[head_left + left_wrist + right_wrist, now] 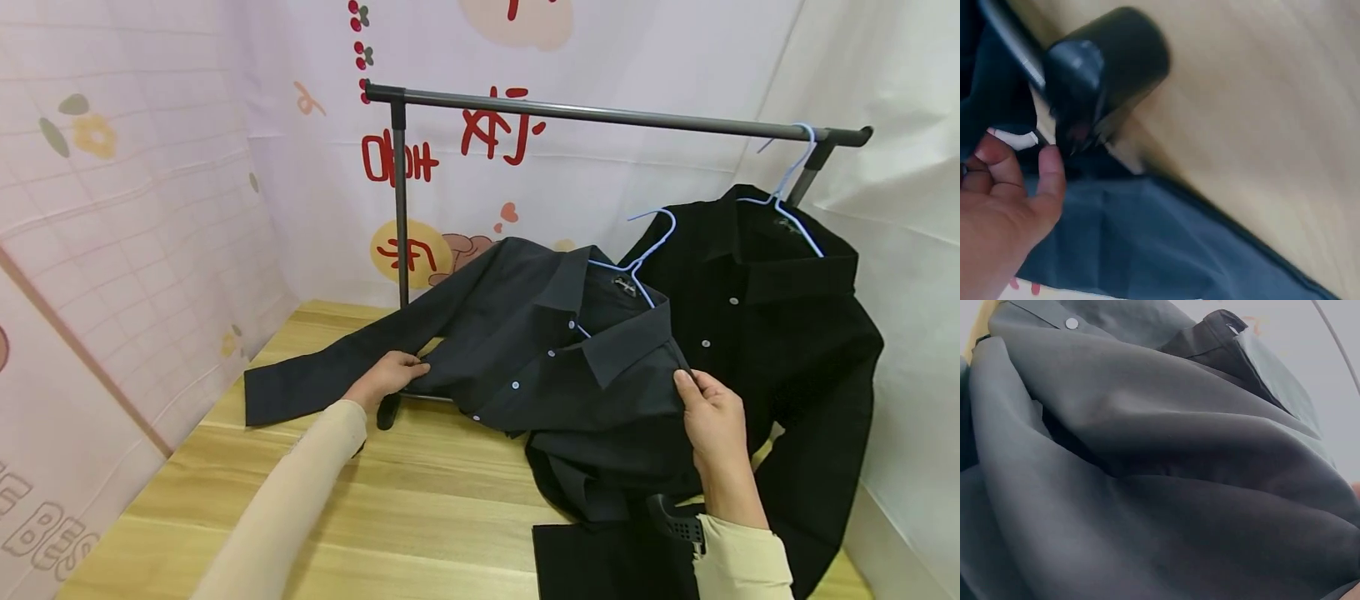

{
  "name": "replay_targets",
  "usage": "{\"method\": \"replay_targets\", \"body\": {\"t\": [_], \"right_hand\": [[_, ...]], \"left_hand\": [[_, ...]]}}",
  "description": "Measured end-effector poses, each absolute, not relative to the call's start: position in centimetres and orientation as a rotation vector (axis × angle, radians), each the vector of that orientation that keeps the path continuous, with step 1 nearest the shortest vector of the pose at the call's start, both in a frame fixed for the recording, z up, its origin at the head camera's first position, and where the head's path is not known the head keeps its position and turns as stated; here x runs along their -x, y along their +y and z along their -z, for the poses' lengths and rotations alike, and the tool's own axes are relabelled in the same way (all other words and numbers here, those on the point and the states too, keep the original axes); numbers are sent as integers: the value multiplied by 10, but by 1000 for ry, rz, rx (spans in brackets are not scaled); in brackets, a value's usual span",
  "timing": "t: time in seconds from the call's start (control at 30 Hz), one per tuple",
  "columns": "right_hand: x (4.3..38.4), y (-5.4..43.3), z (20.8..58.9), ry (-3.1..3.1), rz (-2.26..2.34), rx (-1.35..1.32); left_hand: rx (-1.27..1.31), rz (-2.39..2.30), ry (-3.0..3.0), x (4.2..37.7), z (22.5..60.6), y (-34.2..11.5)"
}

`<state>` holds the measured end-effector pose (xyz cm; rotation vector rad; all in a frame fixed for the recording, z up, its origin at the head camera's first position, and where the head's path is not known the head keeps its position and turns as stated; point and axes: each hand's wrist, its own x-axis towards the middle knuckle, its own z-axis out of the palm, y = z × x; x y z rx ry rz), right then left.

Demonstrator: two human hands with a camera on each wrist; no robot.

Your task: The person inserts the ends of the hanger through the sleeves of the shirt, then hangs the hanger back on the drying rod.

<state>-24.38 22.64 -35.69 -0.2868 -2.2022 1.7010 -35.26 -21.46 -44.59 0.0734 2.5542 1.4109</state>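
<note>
A dark button-up shirt (pixel 480 333) is held up in front of the rack, a light blue hanger (pixel 637 265) inside its collar. That hanger's hook stands free below the rail. With thumb and fingers my left hand (pixel 386 375) pinches the shirt's side near the left-hand sleeve (pixel 322 379), which trails onto the wooden surface. My right hand (pixel 716 421) grips the shirt at the right-hand shoulder. In the left wrist view, the left hand (pixel 1007 206) pinches beside a blurred black rack foot (pixel 1110 69). Dark cloth fills most of the right wrist view; only a sliver of skin shows.
A grey metal rail (pixel 600 112) runs across the rack above the shirt. From its right end a second black shirt (pixel 795 333) hangs on another blue hanger (pixel 795 167), close behind my right hand. Printed cloth covers the walls around the wooden surface (pixel 420 508).
</note>
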Motion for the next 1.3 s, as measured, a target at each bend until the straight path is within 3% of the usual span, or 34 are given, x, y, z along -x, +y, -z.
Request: {"method": "replay_targets", "body": {"t": [0.17,0.4,0.6,0.9,1.1,1.3], "right_hand": [[247,229,360,-2189,-1732,308],[252,232,357,-2060,-1822,353],[258,233,354,-1835,-1889,348],[261,232,362,-1955,-1731,453],[261,233,370,-1981,-1688,505],[261,230,366,-1759,-1819,475]], "left_hand": [[-155,-1649,2448,347,418,-229],[-340,-2149,2148,346,349,-246],[-365,-2036,2313,344,314,-270],[-270,-1020,2724,332,359,-315],[-240,-909,2772,320,388,-341],[-103,-1124,2966,315,382,-354]]}}
